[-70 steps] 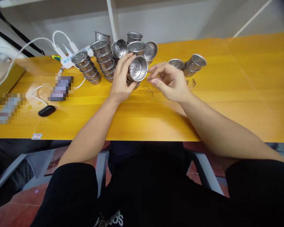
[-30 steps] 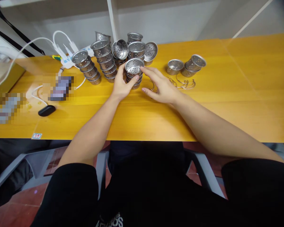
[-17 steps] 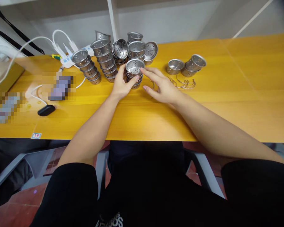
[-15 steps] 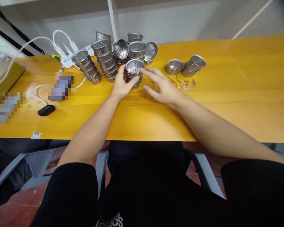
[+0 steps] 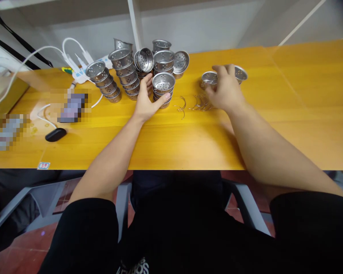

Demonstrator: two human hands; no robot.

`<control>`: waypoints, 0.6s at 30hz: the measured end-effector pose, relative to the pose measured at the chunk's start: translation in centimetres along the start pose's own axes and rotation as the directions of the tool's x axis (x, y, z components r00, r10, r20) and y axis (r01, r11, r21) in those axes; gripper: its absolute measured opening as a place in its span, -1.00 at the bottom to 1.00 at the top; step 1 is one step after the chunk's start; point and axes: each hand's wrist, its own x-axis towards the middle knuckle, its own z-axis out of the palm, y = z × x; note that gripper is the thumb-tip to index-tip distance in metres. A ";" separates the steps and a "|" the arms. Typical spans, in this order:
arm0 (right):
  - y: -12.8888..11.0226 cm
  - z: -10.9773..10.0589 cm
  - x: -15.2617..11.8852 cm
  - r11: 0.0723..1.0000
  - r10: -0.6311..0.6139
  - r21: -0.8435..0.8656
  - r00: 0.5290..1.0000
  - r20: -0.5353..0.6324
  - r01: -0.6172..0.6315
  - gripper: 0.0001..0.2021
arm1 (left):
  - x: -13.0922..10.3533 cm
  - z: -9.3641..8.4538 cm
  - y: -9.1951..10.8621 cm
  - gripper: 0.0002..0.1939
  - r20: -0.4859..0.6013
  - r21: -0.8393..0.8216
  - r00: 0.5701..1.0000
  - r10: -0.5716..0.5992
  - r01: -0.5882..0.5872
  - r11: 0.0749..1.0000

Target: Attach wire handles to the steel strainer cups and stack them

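Observation:
My left hand [image 5: 149, 99] is open, thumb and fingers spread around the near side of a short stack of perforated metal cups [image 5: 164, 84]. On the right, my right hand [image 5: 224, 86] is over two spots of metalware: a single cup [image 5: 208, 78] at its left and another cup [image 5: 240, 74] partly hidden behind it. Its fingers curve down, and their tips at the cups are partly hidden, so a grip cannot be made out. Thin curved wire pieces [image 5: 201, 103] lie between the hands, with a few more wires [image 5: 182, 107] nearer the stack.
Taller cup stacks [image 5: 127, 72] stand behind and left of my left hand, beside tilted cups [image 5: 145, 60]. Further left are a phone [image 5: 73, 108], a black oval object [image 5: 55, 134], white cables and a power strip [image 5: 81, 75]. A shelf panel rises behind the yellow table [image 5: 171, 152].
My right hand has moved right, from beside the short stack to the cups on the right. My left hand remains by the stack, its fingers slightly further apart from it.

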 end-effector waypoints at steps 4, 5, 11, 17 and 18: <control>4.3 0.9 0.2 1.000 0.021 -0.011 0.999 0.034 -0.020 -0.40 | -0.1 -0.6 1.3 0.41 -0.101 -0.034 0.993 0.059 -0.063 0.997; 4.7 1.2 0.2 0.999 0.028 -0.023 0.999 0.037 -0.027 -0.40 | -0.2 -0.7 1.6 0.40 -0.128 -0.054 0.990 0.059 -0.066 0.996; 0.3 0.7 0.1 0.941 0.185 -0.311 0.972 0.144 -0.133 -0.50 | -0.4 -1.1 1.9 0.16 -0.021 -0.011 0.999 0.041 -0.042 0.999; -6.7 -1.4 0.2 0.796 0.393 -0.591 0.854 0.341 -0.130 -0.73 | 0.0 0.3 -0.8 0.17 -0.167 -0.110 0.986 0.021 -0.040 0.993; -6.8 -1.5 0.3 0.807 0.388 -0.574 0.857 0.341 -0.137 -0.73 | 0.0 0.6 -1.2 0.14 -0.177 -0.116 0.984 0.019 -0.040 0.992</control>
